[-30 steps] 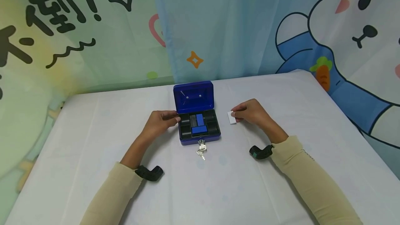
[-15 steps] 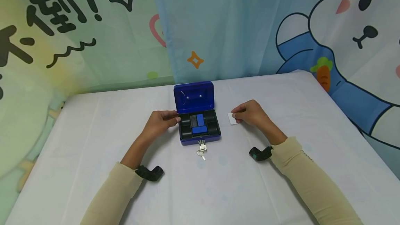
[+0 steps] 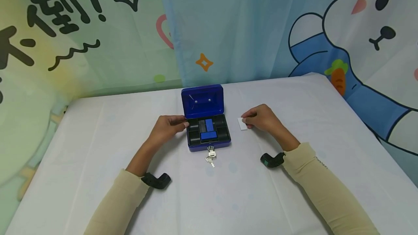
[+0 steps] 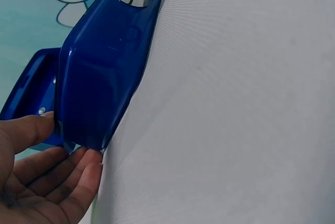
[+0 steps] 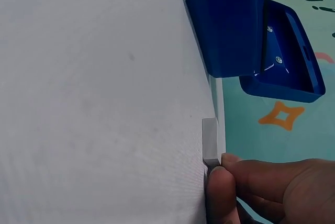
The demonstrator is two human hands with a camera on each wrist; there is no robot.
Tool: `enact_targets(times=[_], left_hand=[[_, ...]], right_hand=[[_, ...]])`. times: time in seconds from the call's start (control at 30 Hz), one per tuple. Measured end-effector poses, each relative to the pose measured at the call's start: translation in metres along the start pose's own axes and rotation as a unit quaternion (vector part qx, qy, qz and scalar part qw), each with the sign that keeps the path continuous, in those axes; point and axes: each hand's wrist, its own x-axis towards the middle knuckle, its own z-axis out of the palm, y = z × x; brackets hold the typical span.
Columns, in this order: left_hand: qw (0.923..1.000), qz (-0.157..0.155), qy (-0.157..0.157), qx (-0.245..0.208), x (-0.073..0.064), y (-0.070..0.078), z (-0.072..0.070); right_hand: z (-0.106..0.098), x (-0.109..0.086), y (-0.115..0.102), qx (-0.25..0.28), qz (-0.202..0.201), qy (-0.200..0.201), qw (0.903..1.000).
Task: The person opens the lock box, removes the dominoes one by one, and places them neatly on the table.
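A blue cash box (image 3: 194, 148) stands on the white table with its lid (image 3: 202, 101) raised. Two blue blocks (image 3: 208, 135) lie in the middle of its black tray (image 3: 223, 128). My left hand (image 3: 167, 129) grips the box's left side, the thumb over the rim and the fingers against the outer wall (image 4: 97, 77). To the right of the box, my right hand (image 3: 260, 117) pinches a small white rectangular block (image 3: 242, 123) by one end. In the right wrist view that white block (image 5: 210, 139) is right at the tabletop.
Keys (image 3: 210, 154) hang from the lock on the box's front. Black wrist cameras (image 3: 156, 181) stick out from both cuffs. Behind the table hangs a printed curtain (image 3: 235, 28) with cartoon figures, close to the table's back edge.
My right hand has shifted very slightly toward the table's front with the white block. My left hand and the cash box stay put.
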Motion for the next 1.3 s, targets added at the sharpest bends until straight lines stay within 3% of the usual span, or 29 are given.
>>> enact_targets(times=[0.47, 0.67, 0.77, 1.03, 1.3], left_hand=[[1.0000, -0.004, -0.001, 0.003, 0.000, 0.001, 0.000], [1.0000, -0.004, -0.001, 0.008, -0.001, 0.002, 0.000], [1.0000, -0.006, 0.000, 0.005, -0.001, 0.002, 0.000], [0.9999, -0.009, 0.001, 0.008, -0.001, 0.002, -0.001], [1.0000, -0.004, 0.001, 0.006, -0.002, 0.002, 0.000]], right_hand=[[-0.001, 0.000, -0.001, 0.006, -0.020, -0.003, 0.9998], [0.003, -0.001, -0.005, -0.002, -0.043, 0.052, 0.9977], [0.003, -0.002, -0.009, 0.019, -0.066, 0.069, 0.9952], [0.007, -0.008, -0.027, 0.059, -0.120, 0.057, 0.9894], [0.016, -0.014, -0.049, 0.078, -0.137, 0.036, 0.9869]])
